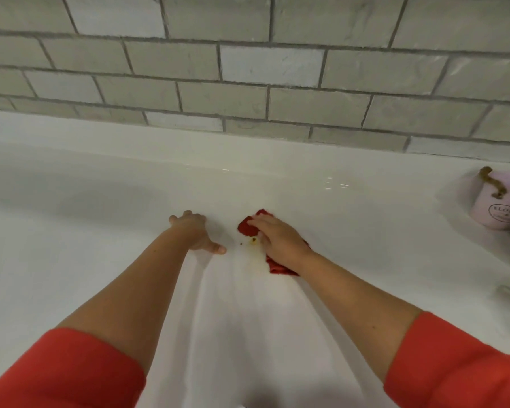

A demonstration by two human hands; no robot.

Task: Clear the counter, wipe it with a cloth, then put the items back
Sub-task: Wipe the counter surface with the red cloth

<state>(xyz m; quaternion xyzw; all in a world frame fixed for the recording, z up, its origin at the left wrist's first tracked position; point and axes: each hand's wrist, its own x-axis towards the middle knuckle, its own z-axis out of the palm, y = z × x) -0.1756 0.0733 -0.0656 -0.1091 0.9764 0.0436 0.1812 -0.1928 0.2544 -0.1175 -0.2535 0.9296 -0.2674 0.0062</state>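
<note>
Red cloth (246, 227) pressed under the flat right hand (280, 241); left hand (196, 232) rests spread on the white table (86, 231)

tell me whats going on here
A person is wiping the white counter. The right hand presses a red cloth flat on it, right beside a small yellowish spot with a few crumbs. The left hand rests open on the counter next to it. A pink pot stands off to the right, near the tiled wall.
</note>
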